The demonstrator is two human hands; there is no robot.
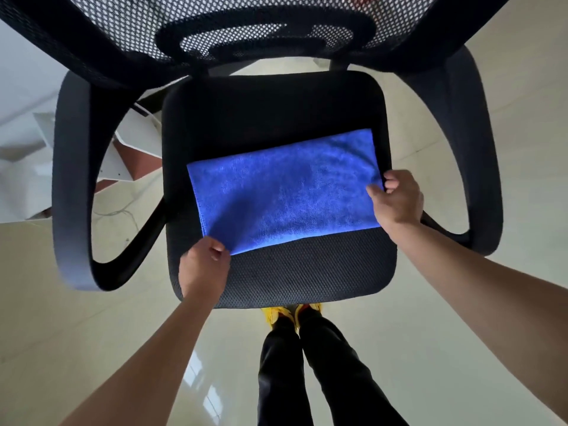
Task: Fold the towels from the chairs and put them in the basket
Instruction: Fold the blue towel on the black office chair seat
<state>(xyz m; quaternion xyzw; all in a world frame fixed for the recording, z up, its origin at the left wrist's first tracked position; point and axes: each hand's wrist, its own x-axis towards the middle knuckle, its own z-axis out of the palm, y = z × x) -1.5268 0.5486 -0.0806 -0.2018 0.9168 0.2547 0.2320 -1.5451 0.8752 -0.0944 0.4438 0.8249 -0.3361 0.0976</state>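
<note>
A blue towel (pixel 285 192) lies flat as a wide rectangle on the black seat (pixel 307 272) of an office chair, slightly slanted. My left hand (pixel 204 267) pinches the towel's near left corner at the seat's front left. My right hand (pixel 398 199) grips the towel's right edge near the seat's right side. No basket is in view.
The chair's mesh backrest (pixel 246 29) rises at the top, with curved armrests on the left (pixel 72 179) and right (pixel 479 155). White furniture pieces (pixel 27 149) stand at the left. My legs in dark trousers (pixel 307 370) stand on the pale tiled floor below the seat.
</note>
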